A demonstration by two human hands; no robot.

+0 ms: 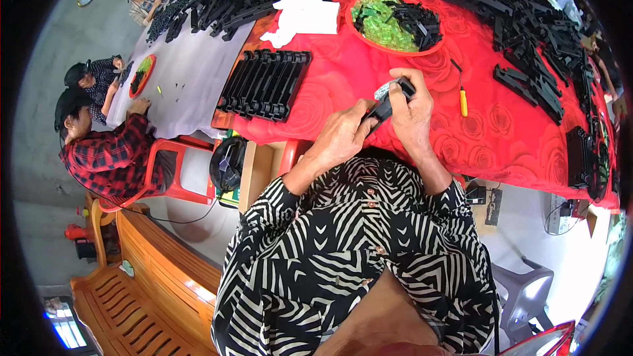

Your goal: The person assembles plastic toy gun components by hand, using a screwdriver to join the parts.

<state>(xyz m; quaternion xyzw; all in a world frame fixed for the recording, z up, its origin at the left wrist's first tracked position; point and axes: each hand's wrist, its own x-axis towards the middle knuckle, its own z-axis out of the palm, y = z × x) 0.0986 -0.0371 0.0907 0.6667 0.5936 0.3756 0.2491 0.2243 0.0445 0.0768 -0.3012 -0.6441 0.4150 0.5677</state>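
Over the near edge of the red cloth, a long black plastic part (pixel 381 113) is held slantwise in both hands. My left hand (pixel 343 133) closes on its lower end. Around the upper end are the fingers of my right hand (pixel 410 107), thumb pressed on top. A pale speckled patch (pixel 384 89) shows beside the part; I cannot make out what it is. Beyond my hands stands a red-rimmed bowl (pixel 369 51) with small clear green pieces (pixel 379 23) and small black pieces (pixel 419 25). A yellow-handled screwdriver (pixel 463 102) lies right of my right hand.
Several black parts lie side by side in a neat row (pixel 265 86) at the left. A white cloth (pixel 306 14) is behind them. Heaps of black parts cover the far left (pixel 231 3) and right (pixel 521 16). At a grey-covered table (pixel 178 86), people sit working.
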